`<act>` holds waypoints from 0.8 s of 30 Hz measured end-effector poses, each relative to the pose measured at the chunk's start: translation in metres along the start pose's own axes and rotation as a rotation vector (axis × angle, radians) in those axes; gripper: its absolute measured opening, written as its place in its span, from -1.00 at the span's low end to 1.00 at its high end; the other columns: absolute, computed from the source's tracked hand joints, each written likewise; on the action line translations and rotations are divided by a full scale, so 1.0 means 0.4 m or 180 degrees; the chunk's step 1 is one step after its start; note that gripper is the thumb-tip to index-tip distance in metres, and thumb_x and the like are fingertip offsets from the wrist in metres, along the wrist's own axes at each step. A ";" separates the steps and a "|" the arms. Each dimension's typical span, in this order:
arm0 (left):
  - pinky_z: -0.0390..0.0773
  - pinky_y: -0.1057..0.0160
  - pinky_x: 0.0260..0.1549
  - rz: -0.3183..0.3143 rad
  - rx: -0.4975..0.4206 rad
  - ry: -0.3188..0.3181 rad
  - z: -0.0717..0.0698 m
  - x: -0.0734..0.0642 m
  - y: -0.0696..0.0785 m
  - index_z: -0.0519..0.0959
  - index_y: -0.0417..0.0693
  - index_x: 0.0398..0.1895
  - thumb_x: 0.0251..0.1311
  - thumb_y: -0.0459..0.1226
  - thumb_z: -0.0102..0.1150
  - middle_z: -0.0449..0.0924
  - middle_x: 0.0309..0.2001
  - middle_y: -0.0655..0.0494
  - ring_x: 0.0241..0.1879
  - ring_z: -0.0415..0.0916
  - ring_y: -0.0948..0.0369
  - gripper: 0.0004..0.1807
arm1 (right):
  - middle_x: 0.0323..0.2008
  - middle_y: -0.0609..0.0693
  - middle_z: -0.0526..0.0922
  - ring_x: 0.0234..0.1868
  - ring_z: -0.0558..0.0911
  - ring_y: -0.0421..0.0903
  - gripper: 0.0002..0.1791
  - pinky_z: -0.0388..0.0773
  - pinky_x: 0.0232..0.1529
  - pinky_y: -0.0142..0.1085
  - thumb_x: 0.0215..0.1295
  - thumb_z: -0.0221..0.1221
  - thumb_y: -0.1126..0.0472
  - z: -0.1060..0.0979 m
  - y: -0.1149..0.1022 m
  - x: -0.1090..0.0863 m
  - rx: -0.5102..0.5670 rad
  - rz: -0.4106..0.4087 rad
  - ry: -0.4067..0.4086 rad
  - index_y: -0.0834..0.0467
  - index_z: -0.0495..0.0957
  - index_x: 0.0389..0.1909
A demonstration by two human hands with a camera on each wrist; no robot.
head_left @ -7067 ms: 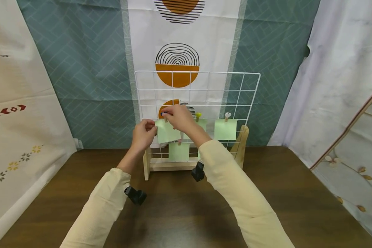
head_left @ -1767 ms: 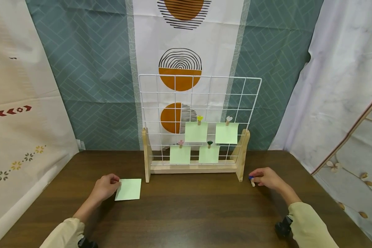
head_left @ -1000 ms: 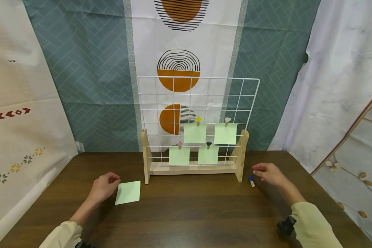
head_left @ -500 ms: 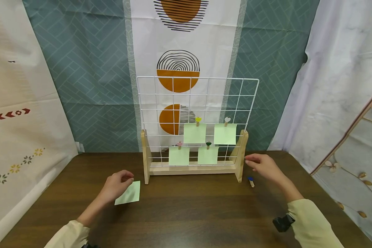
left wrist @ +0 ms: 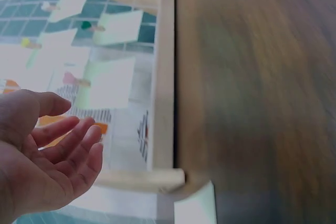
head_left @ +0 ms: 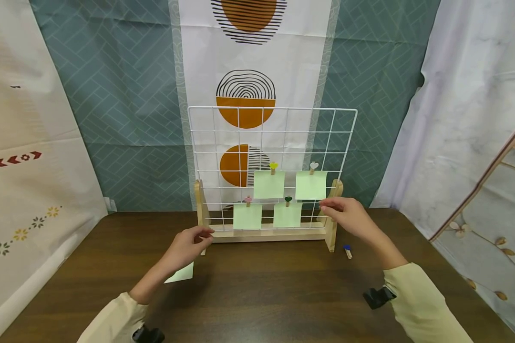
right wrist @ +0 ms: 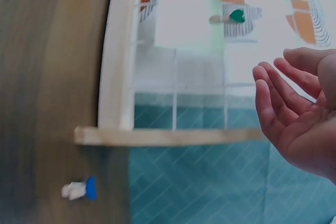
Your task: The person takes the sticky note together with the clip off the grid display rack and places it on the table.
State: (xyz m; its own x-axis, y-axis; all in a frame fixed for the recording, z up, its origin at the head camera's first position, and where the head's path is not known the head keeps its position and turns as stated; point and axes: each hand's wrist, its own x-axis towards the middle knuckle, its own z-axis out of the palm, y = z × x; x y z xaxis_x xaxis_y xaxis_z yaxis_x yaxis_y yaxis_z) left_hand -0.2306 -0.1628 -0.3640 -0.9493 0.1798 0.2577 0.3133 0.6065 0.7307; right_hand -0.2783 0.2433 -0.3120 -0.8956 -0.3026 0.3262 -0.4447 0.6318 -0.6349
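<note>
My left hand (head_left: 188, 248) hovers by the left foot of the white wire grid rack (head_left: 272, 132), fingers loosely bent and holding nothing. Beneath it on the table lies a pale green paper note (head_left: 184, 273), partly hidden by the hand. My right hand (head_left: 350, 218) is in front of the rack's right wooden foot, its fingers relaxed and bare. A clothespin with a blue top (head_left: 348, 251) lies on the table below it. Clothespins with heart tops in yellow (head_left: 273, 166), white (head_left: 313, 166), pink (head_left: 248, 200) and green (head_left: 288, 200) each pin a green note to the grid.
The rack's wooden base (head_left: 270, 235) stands on a dark brown table (head_left: 257, 295). A patterned cloth (head_left: 124, 95) hangs behind it. Pale curtains flank both sides, the right curtain (head_left: 468, 119) being marbled.
Earlier a note was unpinned from the grid's left, then it and the blue clothespin were laid on the table and released. Since then both hands have moved inward and up toward the rack.
</note>
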 end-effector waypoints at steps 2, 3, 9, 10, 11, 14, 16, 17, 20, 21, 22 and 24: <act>0.54 0.20 -0.36 0.0057 -0.0024 0.0001 0.007 0.010 0.016 0.58 -0.31 -0.04 0.27 -0.38 0.14 0.64 -0.22 -0.02 -0.24 0.58 0.07 -0.76 | -0.08 0.19 0.66 -0.13 0.63 0.10 -0.65 0.57 -0.23 -0.20 0.40 0.14 0.17 0.004 -0.019 0.012 0.0012 -0.0028 0.0007 0.32 0.57 0.05; 0.55 0.20 -0.35 0.0095 -0.0034 0.0009 0.011 0.015 0.024 0.58 -0.32 -0.03 0.27 -0.38 0.14 0.64 -0.22 -0.03 -0.23 0.58 0.06 -0.76 | -0.08 0.19 0.65 -0.13 0.63 0.10 -0.65 0.57 -0.23 -0.19 0.40 0.14 0.17 0.006 -0.026 0.018 0.0023 -0.0033 0.0006 0.32 0.57 0.06; 0.53 0.16 -0.31 0.0196 -0.0179 0.0101 0.028 0.053 0.072 0.56 -0.33 -0.02 0.28 -0.37 0.14 0.64 -0.21 -0.05 -0.21 0.56 0.02 -0.74 | -0.05 0.19 0.65 -0.14 0.64 0.04 -0.65 0.58 -0.22 -0.19 0.40 0.14 0.20 0.017 -0.066 0.054 0.0061 -0.0114 0.0029 0.32 0.56 0.08; 0.53 0.15 -0.29 0.0191 -0.0214 0.0121 0.031 0.061 0.079 0.55 -0.33 -0.01 0.28 -0.37 0.14 0.64 -0.20 -0.05 -0.20 0.56 0.02 -0.74 | -0.04 0.19 0.65 -0.16 0.65 0.03 -0.65 0.58 -0.23 -0.20 0.40 0.13 0.21 0.019 -0.072 0.059 0.0074 -0.0139 0.0033 0.33 0.56 0.08; 0.53 0.13 -0.26 0.0183 -0.0236 0.0143 0.034 0.070 0.085 0.55 -0.33 0.00 0.28 -0.36 0.13 0.64 -0.20 -0.05 -0.20 0.56 0.02 -0.73 | -0.04 0.19 0.65 -0.18 0.65 0.04 -0.66 0.58 -0.24 -0.22 0.40 0.13 0.22 0.021 -0.077 0.065 0.0088 -0.0153 0.0036 0.33 0.55 0.08; 0.54 0.09 -0.18 0.0136 -0.0325 0.0171 0.042 0.095 0.106 0.53 -0.35 0.03 0.30 -0.35 0.12 0.63 -0.18 -0.07 -0.18 0.56 0.02 -0.71 | -0.03 0.22 0.63 -0.15 0.65 0.08 -0.65 0.59 -0.22 -0.16 0.40 0.12 0.23 0.029 -0.096 0.081 0.0176 -0.0192 0.0041 0.35 0.54 0.10; 0.54 0.07 -0.15 0.0118 -0.0428 0.0185 0.046 0.107 0.121 0.51 -0.36 0.06 0.31 -0.34 0.11 0.61 -0.15 -0.10 -0.18 0.56 0.01 -0.68 | -0.02 0.23 0.63 -0.09 0.64 0.11 -0.65 0.59 -0.17 -0.10 0.41 0.11 0.25 0.034 -0.111 0.091 0.0264 -0.0171 0.0051 0.36 0.53 0.11; 0.54 0.07 -0.16 0.0095 -0.0481 0.0197 0.048 0.112 0.129 0.51 -0.36 0.07 0.31 -0.34 0.11 0.61 -0.13 -0.11 -0.18 0.55 0.01 -0.67 | -0.02 0.24 0.63 -0.07 0.63 0.13 -0.65 0.59 -0.15 -0.07 0.41 0.10 0.25 0.036 -0.118 0.096 0.0305 -0.0163 0.0067 0.36 0.52 0.12; 0.55 0.11 -0.21 0.0043 -0.0609 0.0251 0.055 0.128 0.151 0.49 -0.35 0.10 0.31 -0.35 0.10 0.59 -0.10 -0.13 -0.16 0.54 0.01 -0.66 | -0.02 0.26 0.62 -0.05 0.63 0.13 -0.65 0.58 -0.11 -0.04 0.41 0.10 0.26 0.041 -0.140 0.113 0.0375 -0.0150 0.0133 0.36 0.52 0.12; 0.56 0.12 -0.22 0.0014 -0.0636 0.0274 0.057 0.134 0.158 0.49 -0.34 0.10 0.30 -0.35 0.10 0.59 -0.08 -0.13 -0.14 0.54 0.00 -0.65 | -0.02 0.26 0.62 -0.06 0.63 0.13 -0.65 0.58 -0.10 -0.02 0.41 0.10 0.26 0.042 -0.148 0.118 0.0388 -0.0138 0.0155 0.36 0.52 0.12; 0.56 0.13 -0.21 -0.0015 -0.0647 0.0301 0.061 0.140 0.163 0.50 -0.33 0.11 0.30 -0.35 0.10 0.59 -0.07 -0.13 -0.12 0.54 0.00 -0.65 | -0.01 0.26 0.62 -0.06 0.63 0.12 -0.65 0.57 -0.09 -0.02 0.41 0.11 0.25 0.043 -0.155 0.123 0.0388 -0.0124 0.0175 0.34 0.52 0.12; 0.56 0.11 -0.18 -0.0056 -0.0653 0.0346 0.067 0.155 0.175 0.50 -0.31 0.11 0.30 -0.35 0.11 0.59 -0.05 -0.12 -0.08 0.53 -0.01 -0.65 | 0.01 0.23 0.62 -0.07 0.63 0.09 -0.64 0.57 -0.09 -0.03 0.41 0.11 0.24 0.044 -0.169 0.135 0.0351 -0.0126 0.0188 0.32 0.52 0.13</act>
State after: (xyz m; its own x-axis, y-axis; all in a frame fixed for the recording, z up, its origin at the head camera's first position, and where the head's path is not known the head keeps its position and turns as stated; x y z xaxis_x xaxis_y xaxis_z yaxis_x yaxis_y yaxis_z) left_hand -0.2680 -0.0886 -0.3138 -0.9500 0.0793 0.3021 0.3056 0.4366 0.8462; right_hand -0.2967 0.1715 -0.2639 -0.8763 -0.2810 0.3912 -0.4814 0.5368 -0.6929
